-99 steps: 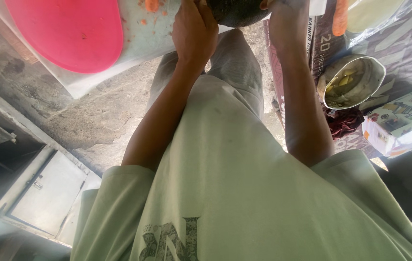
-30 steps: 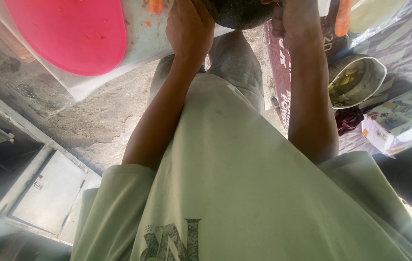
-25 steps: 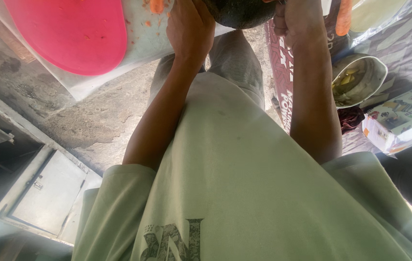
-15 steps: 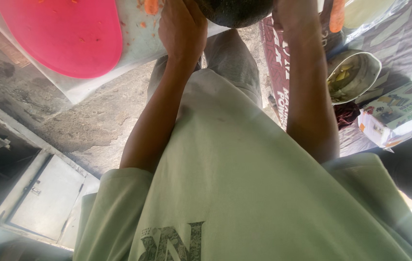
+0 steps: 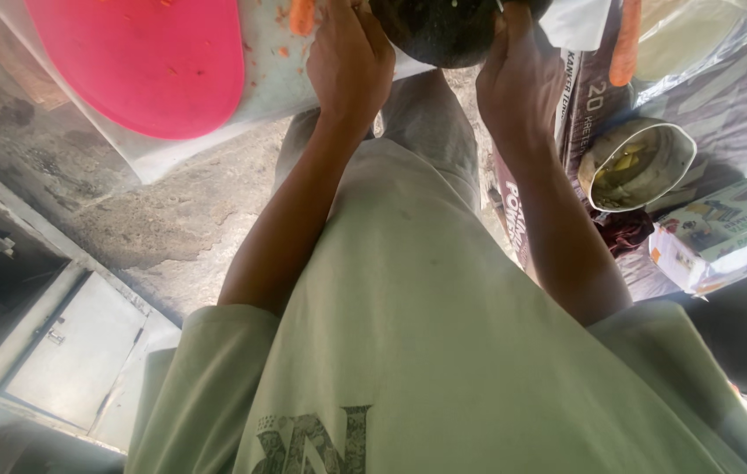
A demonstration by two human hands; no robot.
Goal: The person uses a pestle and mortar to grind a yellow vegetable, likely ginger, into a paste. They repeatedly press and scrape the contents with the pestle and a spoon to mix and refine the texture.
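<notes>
- reaching up the frame, both bare forearms stretch away from the pale green shirt (image 5: 443,369) toward a dark bowl (image 5: 439,31) at the top edge.
- the left hand (image 5: 349,61) lies at the bowl's left side, wrist straight, knuckles toward the camera; its fingers curl in toward the bowl, but the tips are hidden, so whether they grip it cannot be told.
- the right hand (image 5: 518,75) cups the bowl's right side, thumb up along the rim, fingers wrapped behind and out of sight; it seems to hold the bowl.
- the bowl sits between the two hands, partly cut off by the frame, over the edge of a pale board (image 5: 268,75).
- a pink plate (image 5: 141,61) rests on that board, well left of the left hand.
- an orange carrot piece (image 5: 301,16) lies on the board just beside the left hand.
- a steel pot (image 5: 641,162) with yellowish scraps stands right of the right forearm, near a printed carton (image 5: 720,233).
- grey concrete floor (image 5: 180,228) spreads below the board.
</notes>
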